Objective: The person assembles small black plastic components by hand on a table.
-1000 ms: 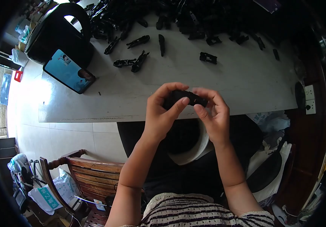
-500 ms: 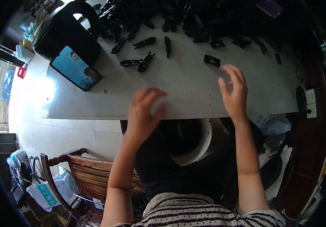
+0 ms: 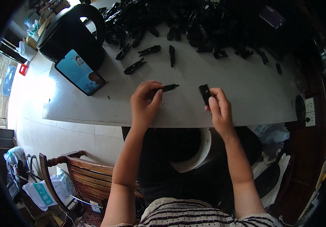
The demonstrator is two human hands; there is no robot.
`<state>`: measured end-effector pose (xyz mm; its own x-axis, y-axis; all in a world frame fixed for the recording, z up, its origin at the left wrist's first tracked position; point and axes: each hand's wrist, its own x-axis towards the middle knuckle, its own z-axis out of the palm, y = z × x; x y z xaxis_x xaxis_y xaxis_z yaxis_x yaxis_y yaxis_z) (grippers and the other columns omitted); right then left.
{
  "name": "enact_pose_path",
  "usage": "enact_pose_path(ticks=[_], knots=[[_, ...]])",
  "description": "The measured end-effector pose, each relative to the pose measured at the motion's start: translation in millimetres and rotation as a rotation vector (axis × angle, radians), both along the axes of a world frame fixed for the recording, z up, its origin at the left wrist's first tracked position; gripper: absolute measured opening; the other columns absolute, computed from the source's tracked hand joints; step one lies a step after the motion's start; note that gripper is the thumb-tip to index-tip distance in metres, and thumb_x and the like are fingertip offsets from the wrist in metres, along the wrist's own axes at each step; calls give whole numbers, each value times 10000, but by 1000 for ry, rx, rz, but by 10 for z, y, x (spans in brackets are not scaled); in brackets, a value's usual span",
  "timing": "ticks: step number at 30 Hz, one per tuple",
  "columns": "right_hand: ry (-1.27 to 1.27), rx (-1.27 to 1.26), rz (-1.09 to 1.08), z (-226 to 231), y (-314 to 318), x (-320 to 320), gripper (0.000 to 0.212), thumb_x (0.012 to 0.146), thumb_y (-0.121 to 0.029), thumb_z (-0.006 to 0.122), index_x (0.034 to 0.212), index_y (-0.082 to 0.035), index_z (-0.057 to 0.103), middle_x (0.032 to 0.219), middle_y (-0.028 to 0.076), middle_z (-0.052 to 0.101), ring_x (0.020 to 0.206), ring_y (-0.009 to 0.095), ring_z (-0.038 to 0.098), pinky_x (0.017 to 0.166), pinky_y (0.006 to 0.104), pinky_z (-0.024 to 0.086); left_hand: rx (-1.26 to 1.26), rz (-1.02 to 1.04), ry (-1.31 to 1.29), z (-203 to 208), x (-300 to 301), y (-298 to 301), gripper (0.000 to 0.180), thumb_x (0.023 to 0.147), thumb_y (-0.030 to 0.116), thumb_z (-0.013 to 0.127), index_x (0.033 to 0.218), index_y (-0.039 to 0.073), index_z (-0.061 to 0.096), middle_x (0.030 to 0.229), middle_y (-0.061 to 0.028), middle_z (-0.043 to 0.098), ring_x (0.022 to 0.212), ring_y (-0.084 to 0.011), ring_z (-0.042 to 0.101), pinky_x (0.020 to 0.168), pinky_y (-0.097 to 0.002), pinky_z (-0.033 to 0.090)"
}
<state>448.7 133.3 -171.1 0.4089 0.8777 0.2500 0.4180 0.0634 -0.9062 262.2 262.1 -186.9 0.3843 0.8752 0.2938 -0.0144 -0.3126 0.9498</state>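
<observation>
My left hand [image 3: 144, 103] pinches a narrow, dark plastic piece [image 3: 170, 87], its slim end pointing right. Between the thumb and fingers of my right hand [image 3: 219, 109] is a wider black plastic piece [image 3: 204, 94], held tilted upright. Both pieces are above the near part of the grey table [image 3: 185, 113], apart from each other. Beyond my left hand lies a similar slim black piece [image 3: 134, 66]. Farther back are another long piece [image 3: 150, 50], an upright-lying one [image 3: 172, 56] and a large heap of black parts [image 3: 155, 19].
At the left, a phone [image 3: 80, 72] with a lit screen leans against a black kettle [image 3: 72, 34]. A white bucket [image 3: 205, 149] stands below the table edge, between my legs. A wooden chair [image 3: 91, 176] is at the lower left. A purple packet [image 3: 272, 17] lies far right.
Both hands, empty before, now hold black pieces. My right hand has drawn its piece nearer from the table. One of two slim pieces beyond my left hand is gone from its spot.
</observation>
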Motion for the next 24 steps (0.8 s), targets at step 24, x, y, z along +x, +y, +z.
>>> enact_pose_path(ticks=[24], knots=[[52, -272, 175, 470, -176, -380, 175, 915, -175, 592, 984, -14, 584, 596, 61, 568, 543, 124, 580, 504, 262, 407, -524, -195, -248, 221, -56, -613, 257, 832, 41, 673, 1077, 12, 600, 866, -11, 601, 655, -29, 530, 570, -166, 413]])
